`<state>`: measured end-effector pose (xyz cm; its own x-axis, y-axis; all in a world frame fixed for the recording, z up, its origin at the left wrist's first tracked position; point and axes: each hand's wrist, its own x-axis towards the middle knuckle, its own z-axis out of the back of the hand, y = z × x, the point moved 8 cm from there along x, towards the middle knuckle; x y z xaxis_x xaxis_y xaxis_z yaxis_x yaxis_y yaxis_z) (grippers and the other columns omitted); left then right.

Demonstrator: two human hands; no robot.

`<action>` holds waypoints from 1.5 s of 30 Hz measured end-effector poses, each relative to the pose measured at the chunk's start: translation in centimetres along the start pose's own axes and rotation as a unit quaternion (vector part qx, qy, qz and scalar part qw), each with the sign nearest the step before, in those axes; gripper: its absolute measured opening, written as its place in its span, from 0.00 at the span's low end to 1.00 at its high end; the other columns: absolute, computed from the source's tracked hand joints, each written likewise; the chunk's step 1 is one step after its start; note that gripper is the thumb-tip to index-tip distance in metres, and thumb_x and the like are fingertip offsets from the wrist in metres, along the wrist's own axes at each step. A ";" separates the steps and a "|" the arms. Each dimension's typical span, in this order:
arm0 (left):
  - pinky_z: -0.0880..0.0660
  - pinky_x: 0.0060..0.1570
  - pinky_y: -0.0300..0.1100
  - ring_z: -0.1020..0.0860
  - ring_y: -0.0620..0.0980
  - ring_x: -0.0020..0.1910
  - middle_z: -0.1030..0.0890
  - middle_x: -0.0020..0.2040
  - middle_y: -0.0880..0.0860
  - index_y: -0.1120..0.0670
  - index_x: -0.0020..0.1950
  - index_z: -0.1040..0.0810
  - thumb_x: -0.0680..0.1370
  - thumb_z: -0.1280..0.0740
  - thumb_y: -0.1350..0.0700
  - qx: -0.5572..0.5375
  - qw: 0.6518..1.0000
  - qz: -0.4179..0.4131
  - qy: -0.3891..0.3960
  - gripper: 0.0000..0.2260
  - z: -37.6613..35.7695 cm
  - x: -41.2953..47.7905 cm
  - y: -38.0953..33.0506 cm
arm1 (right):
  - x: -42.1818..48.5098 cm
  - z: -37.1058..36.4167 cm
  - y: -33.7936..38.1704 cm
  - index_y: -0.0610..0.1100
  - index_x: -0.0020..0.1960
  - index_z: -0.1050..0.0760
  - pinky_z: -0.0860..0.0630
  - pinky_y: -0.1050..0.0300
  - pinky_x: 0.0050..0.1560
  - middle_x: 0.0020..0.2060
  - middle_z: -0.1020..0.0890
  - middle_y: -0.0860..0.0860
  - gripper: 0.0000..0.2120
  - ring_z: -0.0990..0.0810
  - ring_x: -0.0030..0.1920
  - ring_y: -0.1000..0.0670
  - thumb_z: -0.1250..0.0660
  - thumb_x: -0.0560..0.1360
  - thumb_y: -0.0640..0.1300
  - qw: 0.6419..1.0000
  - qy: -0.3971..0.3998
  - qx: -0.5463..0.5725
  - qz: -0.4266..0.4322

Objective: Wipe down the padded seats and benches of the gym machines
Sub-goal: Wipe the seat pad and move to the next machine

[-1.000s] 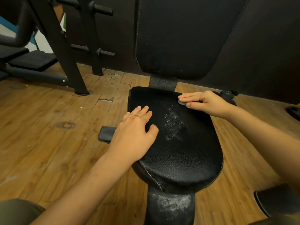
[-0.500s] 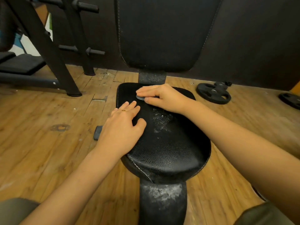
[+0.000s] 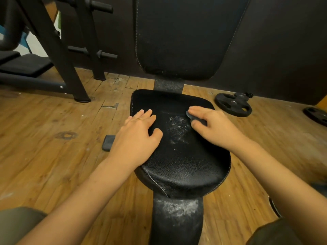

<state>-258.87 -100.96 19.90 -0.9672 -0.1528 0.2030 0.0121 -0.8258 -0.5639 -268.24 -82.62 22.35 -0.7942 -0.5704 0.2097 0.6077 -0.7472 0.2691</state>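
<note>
Right hand is pinching the dark cloth in its grip, touching the bench just right of the white smear. Left hand is lying flat, grip released, left of smear, slightly farther.

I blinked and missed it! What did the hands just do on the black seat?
The right hand, holding a small dark cloth, swept left across the seat, then back right. The left hand stayed flat on the seat's left side; the white specks remain.
</note>
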 end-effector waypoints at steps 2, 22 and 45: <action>0.54 0.75 0.41 0.49 0.43 0.79 0.42 0.80 0.44 0.49 0.78 0.36 0.82 0.42 0.48 0.000 1.000 -0.004 -0.001 0.24 -0.1 0.0 0.1 | -2.9 -0.4 1.9 0.50 0.74 0.30 0.39 0.55 0.76 0.74 0.30 0.55 0.22 0.35 0.75 0.54 0.36 0.81 0.46 1.000 0.008 -0.004 0.022; 0.52 0.76 0.42 0.48 0.43 0.79 0.42 0.80 0.44 0.49 0.79 0.37 0.83 0.42 0.47 0.016 1.000 -0.007 0.005 0.24 0.1 -0.1 -0.1 | -3.7 -0.9 4.5 0.49 0.47 0.29 0.23 0.45 0.51 0.44 0.23 0.54 0.06 0.21 0.49 0.49 0.43 0.80 0.43 1.000 -0.012 -0.023 -0.004; 0.51 0.75 0.42 0.48 0.44 0.79 0.42 0.80 0.45 0.49 0.79 0.37 0.83 0.42 0.47 0.015 1.000 -0.012 0.006 0.24 0.1 -0.5 -0.1 | -4.4 -0.7 5.0 0.45 0.63 0.22 0.31 0.55 0.69 0.62 0.19 0.50 0.13 0.25 0.66 0.51 0.38 0.80 0.40 0.999 0.030 0.040 0.005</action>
<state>-258.36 -100.91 19.95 -0.9704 -0.1265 0.2059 -0.0032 -0.8453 -0.5343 -261.72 -84.15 22.13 -0.7858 -0.5982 0.1573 0.6116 -0.7135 0.3417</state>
